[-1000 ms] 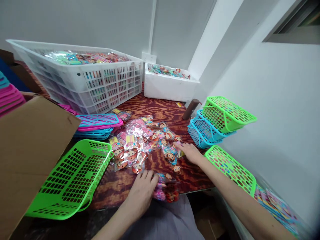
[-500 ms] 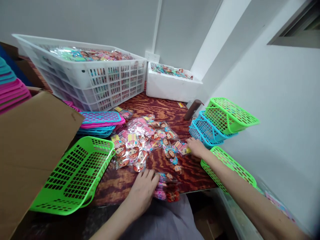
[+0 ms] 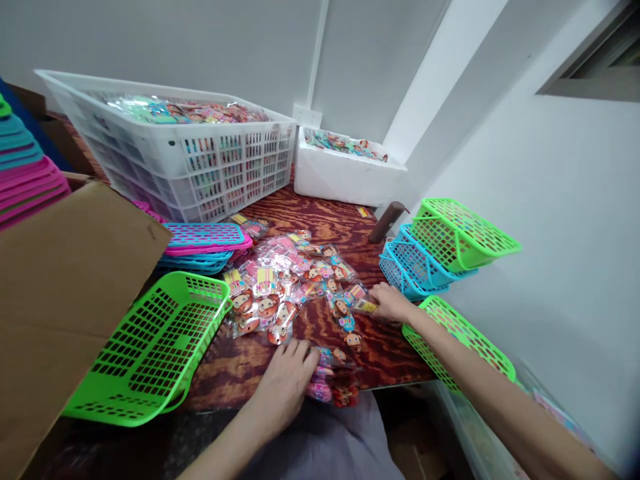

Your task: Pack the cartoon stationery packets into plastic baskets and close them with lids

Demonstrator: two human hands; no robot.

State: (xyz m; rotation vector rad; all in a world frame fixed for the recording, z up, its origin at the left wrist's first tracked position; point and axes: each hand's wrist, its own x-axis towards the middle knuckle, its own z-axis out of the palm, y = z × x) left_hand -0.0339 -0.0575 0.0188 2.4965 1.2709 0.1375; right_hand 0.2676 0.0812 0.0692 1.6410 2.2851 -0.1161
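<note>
My left hand (image 3: 286,375) is closed around a stack of small plastic packets (image 3: 326,387) at the table's front edge; its fingertips are partly hidden. To the right, my right hand (image 3: 392,303) pinches the edge of one clear packet with yellow and pink pieces (image 3: 361,297), low over the tabletop. A loose pile of similar shiny packets (image 3: 280,267), many printed with a doll's face, spreads between and beyond my hands. Nearest my left hand on the other side stands an open green plastic basket (image 3: 160,347).
Behind are a white crate (image 3: 210,160) and a white foam box (image 3: 350,170), both holding packets. Blue and pink lids (image 3: 205,233) lie by a cardboard box (image 3: 75,293). At right are stacked baskets (image 3: 430,250), a lidded green basket (image 3: 460,337) and a brown cylinder (image 3: 387,221).
My right hand has shifted slightly left and down, and the packet at its fingertips has tilted. The left hand stays on its stack.
</note>
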